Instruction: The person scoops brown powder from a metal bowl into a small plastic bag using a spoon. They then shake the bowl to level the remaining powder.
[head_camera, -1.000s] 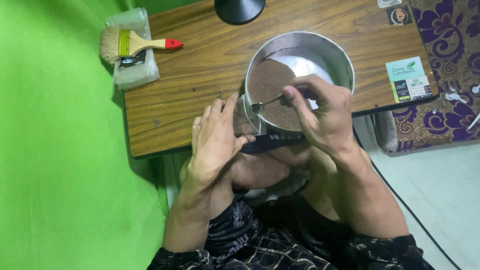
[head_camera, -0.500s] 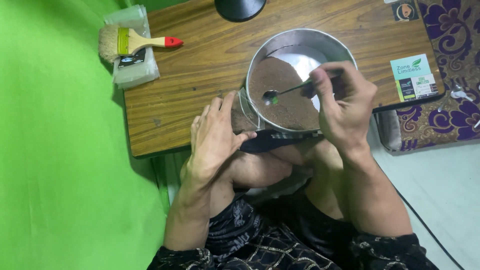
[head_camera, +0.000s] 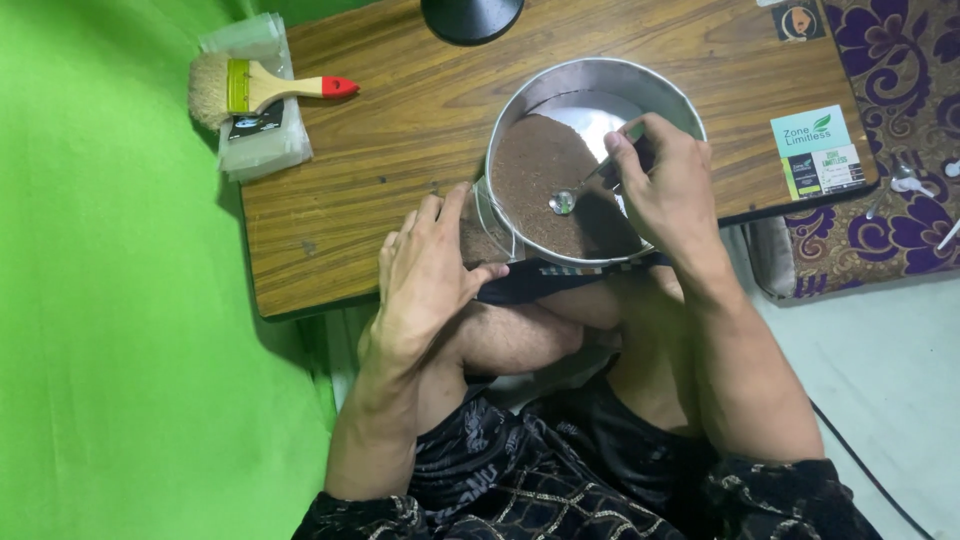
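At the desk's (head_camera: 400, 150) far left corner a paintbrush (head_camera: 255, 88) with a yellow ferrule and red-tipped handle lies on a clear plastic packet (head_camera: 255, 140), bristles hanging over the left edge. Moving right along the near edge, your left hand (head_camera: 428, 275) lies flat, fingers spread and open, gripping nothing; the fingertips touch a small glass jar (head_camera: 480, 235) of brown powder pressed against the round metal pan (head_camera: 520, 110). That pan sits at the near edge, a little right of the desk's middle, its near rim almost overhanging. Brown powder (head_camera: 545, 190) fills the left and near part of it, bare shiny metal showing at the far side. Over the pan, your right hand (head_camera: 665, 190) has its fingers closed around the handle of a metal spoon (head_camera: 575, 192), the bowl pointing left and hovering on or just over the powder; I can't tell if it touches. At the far edge, a black round base (head_camera: 470, 18) pokes in. Near the right edge, a green-and-white printed card (head_camera: 818, 150) lies flat, and a small sticker (head_camera: 798, 20) marks the far right corner.
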